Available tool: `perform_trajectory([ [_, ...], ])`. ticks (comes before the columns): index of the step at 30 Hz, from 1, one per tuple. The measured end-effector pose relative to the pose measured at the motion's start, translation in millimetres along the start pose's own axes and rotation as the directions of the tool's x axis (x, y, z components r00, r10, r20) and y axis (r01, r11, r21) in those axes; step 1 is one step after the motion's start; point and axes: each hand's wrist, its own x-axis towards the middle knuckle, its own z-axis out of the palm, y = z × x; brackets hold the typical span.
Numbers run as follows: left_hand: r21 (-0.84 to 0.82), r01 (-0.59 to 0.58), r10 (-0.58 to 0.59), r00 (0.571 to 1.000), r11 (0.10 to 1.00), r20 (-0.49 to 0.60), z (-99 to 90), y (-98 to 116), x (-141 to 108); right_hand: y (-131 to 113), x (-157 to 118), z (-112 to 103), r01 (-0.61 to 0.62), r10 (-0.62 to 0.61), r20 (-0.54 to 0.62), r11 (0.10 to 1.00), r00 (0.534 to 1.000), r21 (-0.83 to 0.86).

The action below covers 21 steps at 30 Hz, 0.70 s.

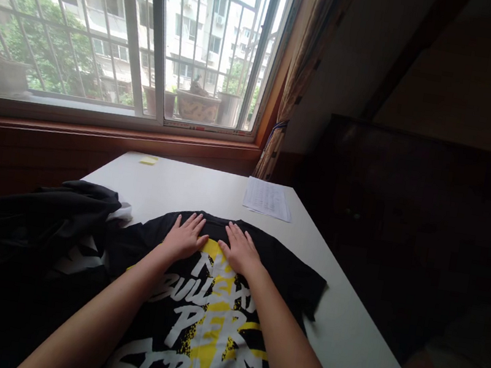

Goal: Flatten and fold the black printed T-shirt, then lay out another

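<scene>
A black T-shirt (292, 272) with white and yellow lettering lies spread out on the white table (189, 187), its collar at the far end and its lower part running out of view at the bottom. Just below the collar, on the left, my left hand (185, 238) rests flat with fingers apart. My right hand (239, 250) lies flat on the cloth opposite it, fingers stretched toward the neckline. Neither hand grips the fabric. Both forearms cover parts of the print.
A heap of dark clothes (35, 219) with some white cloth is at the left, against the shirt's left sleeve. Printed papers (268, 199) lie at the table's far right, a yellow note (148, 160) at the far left. Beyond are a barred window (111, 32) and a tied curtain (288, 104).
</scene>
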Motion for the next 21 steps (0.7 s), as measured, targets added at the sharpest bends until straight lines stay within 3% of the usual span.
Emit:
perform_trajectory([
  [10,-0.007,0.063,-0.063,0.998,0.998,0.023,-3.7,-19.2,4.5,12.3,8.2,-0.6,-0.096,0.096,-0.002,0.995,0.995,-0.009],
  [15,-0.007,0.064,-0.064,0.997,0.998,0.038,-3.4,-20.9,5.2,17.8,5.2,-1.5,-0.164,0.163,-0.029,0.986,0.986,-0.018],
  [21,0.001,0.045,-0.045,0.997,0.999,0.062,-9.2,-33.6,2.0,34.5,1.5,-6.6,-0.197,0.197,0.015,0.98,0.98,-0.035],
])
